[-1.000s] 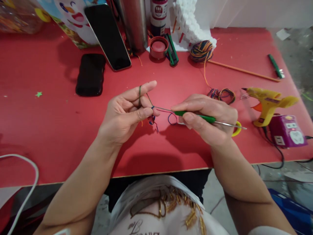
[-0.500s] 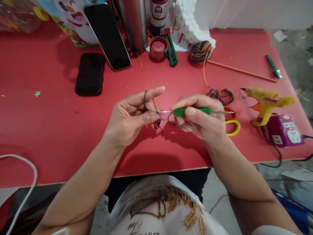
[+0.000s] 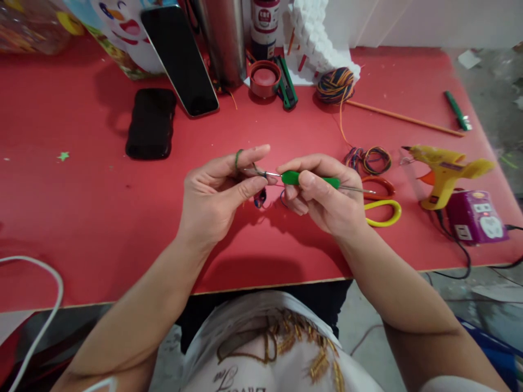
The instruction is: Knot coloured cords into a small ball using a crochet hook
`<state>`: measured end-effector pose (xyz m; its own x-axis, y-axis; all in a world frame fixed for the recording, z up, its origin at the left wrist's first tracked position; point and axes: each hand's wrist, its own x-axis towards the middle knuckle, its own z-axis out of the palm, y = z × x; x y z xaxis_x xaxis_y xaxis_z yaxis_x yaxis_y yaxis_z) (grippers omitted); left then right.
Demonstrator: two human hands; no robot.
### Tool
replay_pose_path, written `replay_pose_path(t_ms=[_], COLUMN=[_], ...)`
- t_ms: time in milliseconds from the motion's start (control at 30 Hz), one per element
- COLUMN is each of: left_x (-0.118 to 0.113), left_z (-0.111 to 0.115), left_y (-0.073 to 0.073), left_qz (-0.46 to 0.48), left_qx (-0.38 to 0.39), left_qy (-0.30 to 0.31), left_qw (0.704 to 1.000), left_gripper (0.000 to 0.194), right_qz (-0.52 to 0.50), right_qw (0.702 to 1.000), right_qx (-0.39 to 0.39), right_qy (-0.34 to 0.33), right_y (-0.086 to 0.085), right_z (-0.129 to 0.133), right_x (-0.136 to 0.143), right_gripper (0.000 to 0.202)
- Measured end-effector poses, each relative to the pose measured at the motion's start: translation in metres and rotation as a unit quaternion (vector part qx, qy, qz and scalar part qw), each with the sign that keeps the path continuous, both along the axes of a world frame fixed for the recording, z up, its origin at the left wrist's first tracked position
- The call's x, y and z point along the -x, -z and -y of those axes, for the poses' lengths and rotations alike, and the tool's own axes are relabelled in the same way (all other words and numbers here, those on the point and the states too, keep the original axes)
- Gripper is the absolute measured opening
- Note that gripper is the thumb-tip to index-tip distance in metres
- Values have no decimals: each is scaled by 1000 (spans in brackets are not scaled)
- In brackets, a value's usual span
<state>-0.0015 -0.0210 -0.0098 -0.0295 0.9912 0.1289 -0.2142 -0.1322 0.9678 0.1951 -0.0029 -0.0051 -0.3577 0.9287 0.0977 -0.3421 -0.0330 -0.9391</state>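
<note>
My right hand (image 3: 327,190) grips a crochet hook (image 3: 311,179) by its green handle, with the metal tip pointing left. My left hand (image 3: 220,190) pinches a small piece of multicoloured crochet work (image 3: 260,198) between thumb and fingers. Dark green yarn (image 3: 237,159) is wrapped around the left index finger, which is stretched out. The hook's tip lies at the top of the crochet work, by the yarn coming off that finger. Blue yarn loops down between the two hands. The fingers partly hide the stitches.
Beyond my right hand lie a multicoloured yarn ball (image 3: 335,86), a loose yarn coil (image 3: 376,160) and scissors (image 3: 386,213). A yellow glue gun (image 3: 445,169) stands by a purple power socket (image 3: 476,218). At the back are a phone (image 3: 180,60), a black case (image 3: 151,124) and a green cutter (image 3: 287,84).
The hook has shifted left and its tip now tilts upward, farther past the left thumb. My right hand moved left with it. My left hand shifted slightly, still pinching the crochet work.
</note>
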Motion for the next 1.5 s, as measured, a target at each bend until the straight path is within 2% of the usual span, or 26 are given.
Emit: replay_pose_path(t_ms=[67,133,267,400,500,633,733,867,1000,1133,1300,1500], left_x=[-1,-3,-7,-4,3,10,12,14,16,16,7,0], left_z=[0,1,1,-1,-5,-9,-10,-11,-12,-11,-5,0], left_y=[1,2,6,9,7,1,-3,-5,-4,-2,-2,-2], left_qz=[-16,-28,-26,4,24,62,86,98,134,145,128,94], left_qx=[-10,-19,-21,8,32,58,51,54,64,77,61,28], left_qy=[-16,-36,-58,-17,22,36,40,75,127,159,128,81], left_qw=[1000,999,998,1000,999,996,994,991,981,973,982,992], left_gripper=[39,40,43,47,45,49,50,50,47,42,43,43], right_qz=[35,63,164,226,223,205,200,186,118,39,-55,-57], right_qw=[999,995,965,943,944,957,959,957,970,988,996,998], right_qx=[-15,-67,-182,-209,-219,-194,-188,-211,-209,-148,-67,-30], right_qy=[20,45,97,125,108,68,76,71,45,6,-38,-23], right_y=[0,1,3,5,3,-1,-6,-12,-16,-15,-5,2], right_z=[3,7,16,22,20,14,10,7,2,-6,-6,2], right_x=[1,2,7,12,10,2,-5,-13,-21,-24,-13,-1], right_gripper=[21,21,26,28,26,23,22,19,19,16,19,19])
